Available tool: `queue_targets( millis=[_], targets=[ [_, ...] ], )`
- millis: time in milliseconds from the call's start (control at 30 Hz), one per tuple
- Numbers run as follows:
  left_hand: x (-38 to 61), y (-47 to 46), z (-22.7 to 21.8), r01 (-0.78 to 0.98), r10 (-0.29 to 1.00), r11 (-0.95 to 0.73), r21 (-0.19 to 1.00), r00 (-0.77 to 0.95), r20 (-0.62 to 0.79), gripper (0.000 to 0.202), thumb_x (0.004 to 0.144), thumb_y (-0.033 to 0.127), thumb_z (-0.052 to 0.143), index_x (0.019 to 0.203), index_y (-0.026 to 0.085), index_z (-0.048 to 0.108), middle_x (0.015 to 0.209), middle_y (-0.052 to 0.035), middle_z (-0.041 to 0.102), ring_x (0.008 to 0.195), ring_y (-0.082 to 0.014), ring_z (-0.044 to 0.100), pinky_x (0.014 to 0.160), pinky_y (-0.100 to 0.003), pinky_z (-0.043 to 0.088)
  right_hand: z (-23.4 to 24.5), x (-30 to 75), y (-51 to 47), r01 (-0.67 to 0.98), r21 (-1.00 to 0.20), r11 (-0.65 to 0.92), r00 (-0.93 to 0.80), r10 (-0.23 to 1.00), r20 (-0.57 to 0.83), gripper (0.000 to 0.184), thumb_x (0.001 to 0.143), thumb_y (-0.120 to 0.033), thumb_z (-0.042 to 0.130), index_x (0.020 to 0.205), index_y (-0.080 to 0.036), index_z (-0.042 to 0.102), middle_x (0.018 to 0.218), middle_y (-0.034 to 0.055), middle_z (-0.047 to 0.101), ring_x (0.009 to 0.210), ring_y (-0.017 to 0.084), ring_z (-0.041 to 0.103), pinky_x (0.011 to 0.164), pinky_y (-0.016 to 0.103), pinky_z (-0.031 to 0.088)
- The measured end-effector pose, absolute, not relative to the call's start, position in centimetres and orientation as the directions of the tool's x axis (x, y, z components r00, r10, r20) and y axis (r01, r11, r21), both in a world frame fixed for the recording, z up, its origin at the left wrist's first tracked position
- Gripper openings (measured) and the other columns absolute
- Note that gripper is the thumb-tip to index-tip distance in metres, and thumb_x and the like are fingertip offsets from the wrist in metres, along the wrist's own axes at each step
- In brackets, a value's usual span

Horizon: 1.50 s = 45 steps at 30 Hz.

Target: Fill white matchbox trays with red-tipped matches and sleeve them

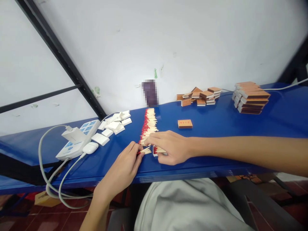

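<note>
Left hand [130,157] had a small bunch of matches [147,150] pinched between thumb and fingers, just above the worktop [166,120], sticks pointing right, toward the other hand. Right hand [172,147] was curled over a white tray [155,155] part-filled with red-headed matches, thumb along the near side, index finger reaching left to the near end of the match row [149,123]. Looked like a grasp on the tray, though the palm hid most of it from me. Tray sat near the front edge, just right of the pinched bunch. Match row ran back from both hands toward the wall [192,41], red heads mostly on the left.

Single orange matchbox [185,124] lay flat beyond the right wrist. Behind it, a loose heap of matchboxes [202,95] by the wall; farther right, a neater stack of matchboxes [252,98]. Left of the row, a jumble of white pieces [115,123], next to a power strip [88,127] with a plugged-in charger [74,135]. White rounded case [90,147] on a cable lay beside the strip. Purple item against the wall was too pixelated to identify.
</note>
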<state>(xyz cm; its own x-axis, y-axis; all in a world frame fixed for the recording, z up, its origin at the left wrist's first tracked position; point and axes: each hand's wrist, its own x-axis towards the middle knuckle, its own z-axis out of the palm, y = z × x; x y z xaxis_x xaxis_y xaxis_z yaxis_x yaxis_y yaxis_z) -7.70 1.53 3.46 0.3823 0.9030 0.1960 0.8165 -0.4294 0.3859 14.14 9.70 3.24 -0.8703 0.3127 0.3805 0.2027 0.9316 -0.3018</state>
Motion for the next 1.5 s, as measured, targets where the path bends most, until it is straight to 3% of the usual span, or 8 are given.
queue_targets(
  millis=[367, 667, 867, 1133, 1500],
  targets=[
    [-7.6, 1.3, 3.4, 0.796, 0.909, -0.417, 0.439, 0.353, 0.223, 0.022, 0.107, 0.034, 0.032, 0.095, 0.023, 0.047, 0.096, -0.0023, 0.055, 0.085, -0.0205, 0.056, 0.080, -0.035, 0.044, 3.2, 14.1, 9.9, 0.159, -0.390, 0.907, -0.853, 0.325, 0.409, 0.051, 0.078, -0.017, 0.055, 0.129, -0.017, 0.049, 0.126, 0.0113, 0.061, 0.108, 0.025, 0.060, 0.091, 0.040, 0.048],
    [-7.3, 1.6, 3.4, 0.810, 0.876, -0.479, 0.339, 0.418, 0.241, 0.024, 0.106, 0.032, 0.030, 0.097, 0.022, 0.050, 0.098, -0.0049, 0.052, 0.086, -0.0218, 0.054, 0.078, -0.037, 0.044, 3.2, 14.1, 9.8, 0.112, -0.449, 0.887, -0.839, 0.326, 0.435, 0.053, 0.077, -0.015, 0.060, 0.128, -0.018, 0.045, 0.121, 0.0105, 0.060, 0.105, 0.023, 0.059, 0.089, 0.037, 0.048],
    [-6.7, 2.2, 3.6, 0.815, 0.836, -0.532, 0.231, 0.462, 0.295, 0.023, 0.106, 0.030, 0.031, 0.100, 0.021, 0.051, 0.098, -0.0063, 0.054, 0.088, -0.0225, 0.054, 0.080, -0.037, 0.045, 2.9, 14.0, 10.0, 0.036, -0.460, 0.887, -0.827, 0.285, 0.484, 0.044, 0.080, -0.017, 0.060, 0.121, -0.020, 0.046, 0.114, 0.0083, 0.061, 0.100, 0.021, 0.059, 0.088, 0.035, 0.048],
    [-5.4, 2.6, 3.5, 0.771, 0.833, -0.548, 0.325, 0.469, 0.293, 0.022, 0.105, 0.030, 0.035, 0.104, 0.020, 0.055, 0.104, -0.0076, 0.055, 0.098, -0.0238, 0.052, 0.088, -0.039, 0.045, 2.7, 14.1, 10.0, 0.050, -0.455, 0.889, -0.798, 0.310, 0.518, 0.033, 0.075, -0.015, 0.061, 0.102, -0.021, 0.042, 0.093, 0.0006, 0.054, 0.077, 0.014, 0.053, 0.071, 0.027, 0.045],
    [-7.0, 1.9, 3.6, 0.779, 0.867, -0.477, 0.408, 0.338, 0.367, 0.023, 0.102, 0.031, 0.043, 0.116, 0.024, 0.061, 0.102, -0.0047, 0.056, 0.092, -0.0203, 0.057, 0.084, -0.034, 0.048, 2.8, 14.1, 10.0, 0.085, -0.437, 0.896, -0.817, 0.314, 0.484, 0.026, 0.077, -0.020, 0.061, 0.095, -0.021, 0.043, 0.091, 0.0012, 0.053, 0.075, 0.015, 0.049, 0.069, 0.028, 0.042]
  ],
)
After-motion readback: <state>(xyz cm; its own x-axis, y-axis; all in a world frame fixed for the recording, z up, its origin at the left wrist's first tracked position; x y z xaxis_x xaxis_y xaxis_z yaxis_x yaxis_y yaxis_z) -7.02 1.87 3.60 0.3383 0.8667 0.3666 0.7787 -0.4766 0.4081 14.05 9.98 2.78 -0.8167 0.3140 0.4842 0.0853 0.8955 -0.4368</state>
